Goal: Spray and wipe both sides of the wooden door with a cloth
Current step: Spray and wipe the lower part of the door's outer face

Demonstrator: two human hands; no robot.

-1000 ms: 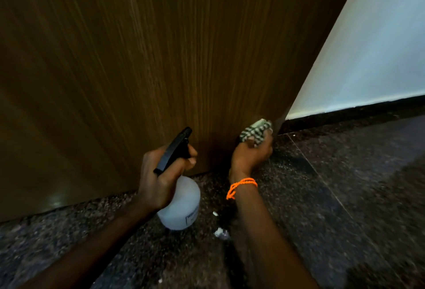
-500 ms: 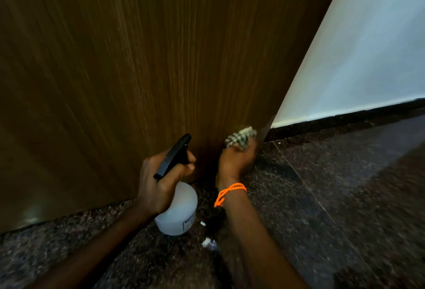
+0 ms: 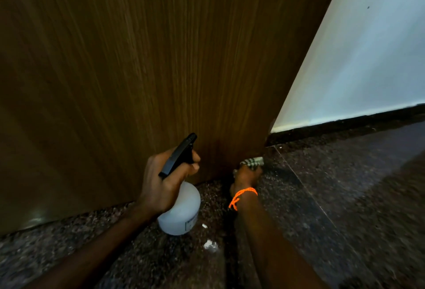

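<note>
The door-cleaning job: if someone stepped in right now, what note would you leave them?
Left hand grips the spray bottle, held off the floor in front of the wooden door.
Right hand presses the checked cloth against the door's bottom corner, at the granite floor.
Done: wiping has reached the bottom edge of this side.
Left: what else this side needs cannot be judged; the other side is out of view.

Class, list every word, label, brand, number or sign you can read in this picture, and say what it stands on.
No text can be read.
Spray bottle: a small framed label low on its side, print too small and blurred to read.
</note>
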